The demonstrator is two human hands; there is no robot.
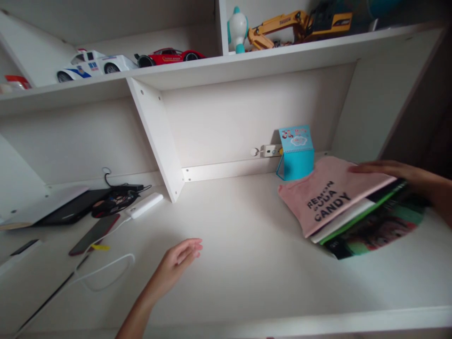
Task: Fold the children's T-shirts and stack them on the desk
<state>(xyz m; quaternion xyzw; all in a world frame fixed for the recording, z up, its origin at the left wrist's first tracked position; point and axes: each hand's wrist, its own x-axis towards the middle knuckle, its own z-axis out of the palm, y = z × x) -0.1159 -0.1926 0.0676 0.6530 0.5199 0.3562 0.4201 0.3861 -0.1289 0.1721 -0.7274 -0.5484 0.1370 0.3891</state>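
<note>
My left hand [180, 259] hovers over the middle of the desk, its fingers loosely curved and nothing in it. At the right, my right hand [384, 169] has its fingers stretched over the top of a pink cloth pouch [328, 193] printed "REMON SODA CANDY"; its thumb is hidden. Beneath the pouch, white papers, a green edge and a glossy magazine [381, 230] stick out in a tilted, fanned stack. The magazine is a little blurred. A blue desk calendar [298, 162] stands just behind the pouch.
On the left lie a phone [95, 234], a white power bank [144, 205] with a cable, black cords [116, 202] and a black tablet-like slab [72, 209]. A divider [155, 136] rises behind. Toy cars [169, 55] and a yellow excavator [300, 26] sit on the shelf.
</note>
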